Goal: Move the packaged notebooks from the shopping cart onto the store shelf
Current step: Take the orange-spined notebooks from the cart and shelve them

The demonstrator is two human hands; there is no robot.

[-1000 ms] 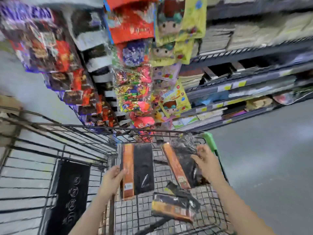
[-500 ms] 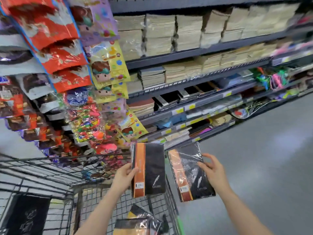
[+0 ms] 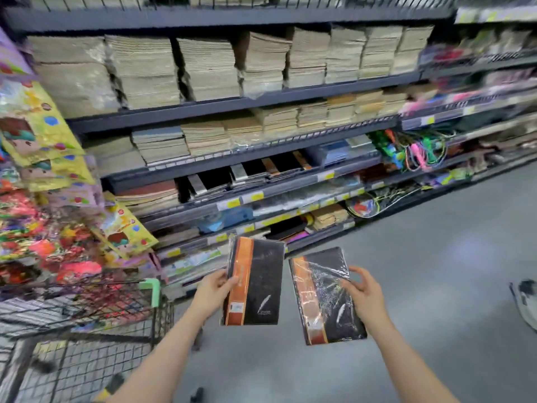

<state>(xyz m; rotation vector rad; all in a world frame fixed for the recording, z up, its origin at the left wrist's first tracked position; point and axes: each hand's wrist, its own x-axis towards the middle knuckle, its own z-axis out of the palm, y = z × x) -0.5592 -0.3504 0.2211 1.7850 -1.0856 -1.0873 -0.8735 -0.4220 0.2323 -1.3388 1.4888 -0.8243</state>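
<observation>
Since approx. a sec ago both notebooks have come up out of the shopping cart [image 3: 149, 289] & the view has swung from the basket to the shelving, so the pick-up looks done & the carry is under way. Cart now sits low left, beside the arms; whether more packs remain inside can't be told from here.

Left hand [image 3: 213, 290] grips the left notebook [image 3: 252, 282] by its orange spine edge, thumb on the front cover, fingers wrapped behind. Pack held upright, facing the camera.

Right hand [image 3: 364, 296] holds the right notebook [image 3: 325, 296] along its right edge: thumb on the shiny wrap, fingers partly spread, the rest under the pack. It tilts a bit, top leaning left. The 2 packs are close but not touching.

Further off, the store shelf [image 3: 270, 170] w/ similar black-and-orange notebooks shows a gap; prob. the drop spot, still well apart from both hands.
</observation>
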